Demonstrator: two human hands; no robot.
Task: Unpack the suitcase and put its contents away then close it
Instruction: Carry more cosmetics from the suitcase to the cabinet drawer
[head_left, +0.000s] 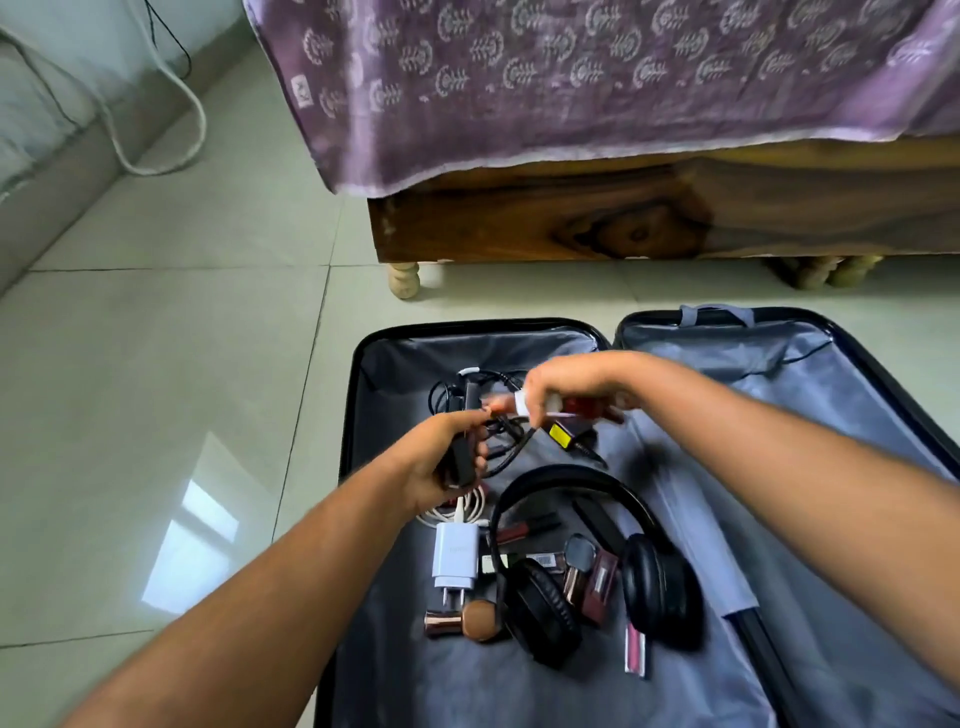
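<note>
You're looking down at the bed (571, 93) with its purple cover across the top, and below it, flat on the floor tiles (156, 364), the suitcase (353, 395) lies wide open, both halves lined in grey. The right half looks bare; everything left sits in the left half, right under your arms. Biggest thing in there is the pair of black headphones (587, 566), band arching away from you, cups toward you, just below both hands. Left of it lies the white charger (456, 558), long side running toward you, prongs nearest you, its white cable (457, 512) coiled just above. Around the cups is a scatter of lipsticks and little makeup tubes (597, 582), a pink one (636, 652) nearest you. Now the hands: your left hand (447, 457) is closed round a black adapter (460, 465), its black cord (498, 415) trailing up into a tangle at the far end. Your right hand (566, 387) is close beside it, gripping something small, white and red, too blurred to name. Both hands are full, so nothing else comes out yet; the charger sits closest to your left hand.
</note>
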